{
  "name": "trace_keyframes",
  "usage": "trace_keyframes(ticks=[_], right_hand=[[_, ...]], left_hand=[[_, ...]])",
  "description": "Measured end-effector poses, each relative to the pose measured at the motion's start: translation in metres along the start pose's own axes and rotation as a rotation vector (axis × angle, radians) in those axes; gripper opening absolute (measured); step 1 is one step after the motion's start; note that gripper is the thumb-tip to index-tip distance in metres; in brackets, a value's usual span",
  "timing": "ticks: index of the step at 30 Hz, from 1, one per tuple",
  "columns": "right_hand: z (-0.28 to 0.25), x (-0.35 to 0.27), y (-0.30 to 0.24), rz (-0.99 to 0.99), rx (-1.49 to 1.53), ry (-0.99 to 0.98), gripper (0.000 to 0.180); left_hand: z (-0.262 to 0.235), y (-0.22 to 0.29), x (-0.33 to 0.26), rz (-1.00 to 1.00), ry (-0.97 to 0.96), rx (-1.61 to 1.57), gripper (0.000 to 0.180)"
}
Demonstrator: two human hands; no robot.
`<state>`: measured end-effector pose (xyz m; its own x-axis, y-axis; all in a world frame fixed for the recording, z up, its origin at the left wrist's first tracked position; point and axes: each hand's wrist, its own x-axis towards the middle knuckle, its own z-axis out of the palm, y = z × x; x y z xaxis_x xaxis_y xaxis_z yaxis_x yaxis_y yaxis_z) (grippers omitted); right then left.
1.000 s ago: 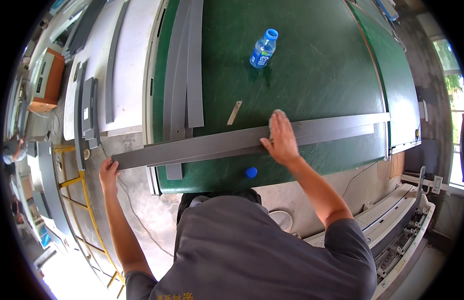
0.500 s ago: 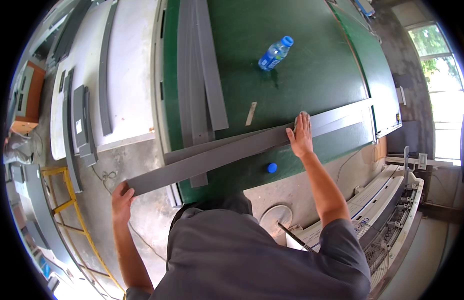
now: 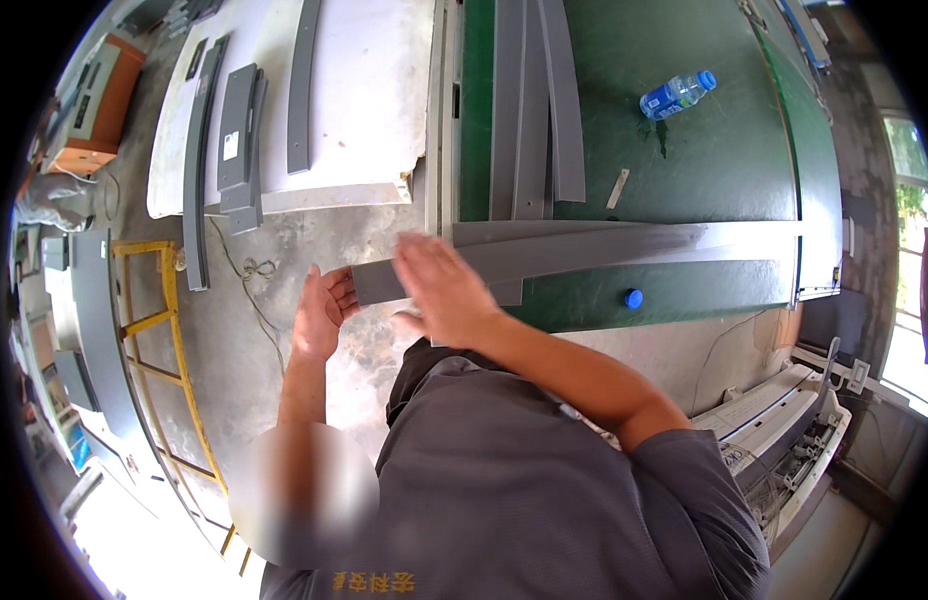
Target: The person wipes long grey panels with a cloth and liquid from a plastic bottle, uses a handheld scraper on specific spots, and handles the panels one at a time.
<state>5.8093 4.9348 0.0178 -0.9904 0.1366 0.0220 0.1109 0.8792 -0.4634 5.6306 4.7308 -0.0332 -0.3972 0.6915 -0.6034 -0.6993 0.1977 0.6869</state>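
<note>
Green counter (image 3: 724,130) beyond the hands, long grey strip (image 3: 584,255) lying across it from the left hand (image 3: 319,315), upright grey strips (image 3: 529,110) ahead, water bottle (image 3: 676,95), blue cap (image 3: 634,298) right of the right hand (image 3: 439,290)

L hand (image 3: 321,318) raised, fingers curled in a loose grip, thumb side twd R, forearm running straight down from it, R hand (image 3: 446,292) flat, open, fingers together & blurred, just R of L grip, R arm bent at elbow

One water bottle (image 3: 676,95), one blue cap (image 3: 634,298), three upright grey strips (image 3: 532,100), one long grey strip (image 3: 584,255) across the green table (image 3: 724,170), two hands.
</note>
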Motion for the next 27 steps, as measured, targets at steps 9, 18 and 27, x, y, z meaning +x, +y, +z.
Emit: trace_keyframes(ticks=[9, 18, 27], right_hand=[[-0.020, 0.009, 0.005, 0.059, -0.150, -0.163, 0.093], [-0.016, 0.041, -0.009, 0.002, -0.262, -0.189, 0.097], [-0.002, 0.036, -0.031, -0.078, -0.228, -0.225, 0.097]], left_hand=[[0.004, 0.005, 0.003, -0.041, -0.058, -0.115, 0.102], [-0.007, 0.011, 0.009, -0.124, -0.077, -0.310, 0.108], [-0.002, 0.007, 0.009, -0.157, -0.098, -0.380, 0.109]])
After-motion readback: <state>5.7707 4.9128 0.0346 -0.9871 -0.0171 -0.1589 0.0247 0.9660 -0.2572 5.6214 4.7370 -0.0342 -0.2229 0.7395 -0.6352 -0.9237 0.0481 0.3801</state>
